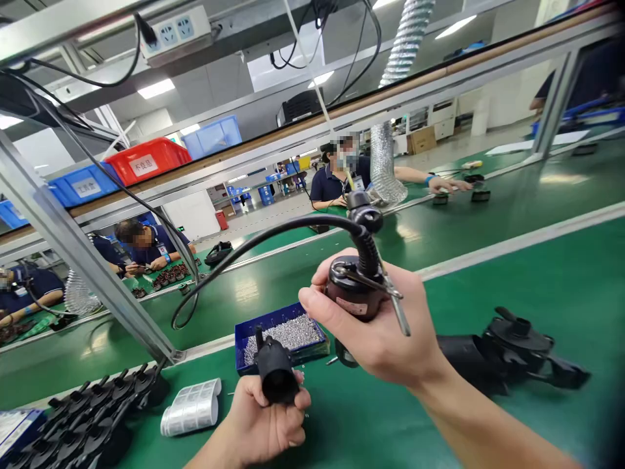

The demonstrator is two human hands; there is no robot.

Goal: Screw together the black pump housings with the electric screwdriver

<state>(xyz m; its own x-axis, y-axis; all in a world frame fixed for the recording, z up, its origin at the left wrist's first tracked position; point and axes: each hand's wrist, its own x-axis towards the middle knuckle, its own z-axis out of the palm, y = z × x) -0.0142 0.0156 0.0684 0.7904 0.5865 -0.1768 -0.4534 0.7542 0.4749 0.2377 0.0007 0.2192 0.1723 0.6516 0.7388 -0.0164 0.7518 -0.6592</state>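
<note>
My left hand (266, 423) is closed around a black plastic housing (277, 371) with a round open end facing me. Higher up and to the right, my right hand (385, 326) wraps around a black electric screwdriver (356, 293), which hangs on a cord and has a metal lever at its side. The driver's lower end points down, with a thin metal bit just above the table. Behind the housing sits a blue box (241, 355) full of small silvery screws (297, 332). A few tiny bright pieces show beside my left fingers.
Rows of black housings (92, 417) stand at the left, near a roll of silvery labels (193, 407). Blurred black parts (512, 352) lie at the right. A metal post (97, 247) rises at left. Beyond the green belt (303, 260), co-workers (336, 176) sit at their bench.
</note>
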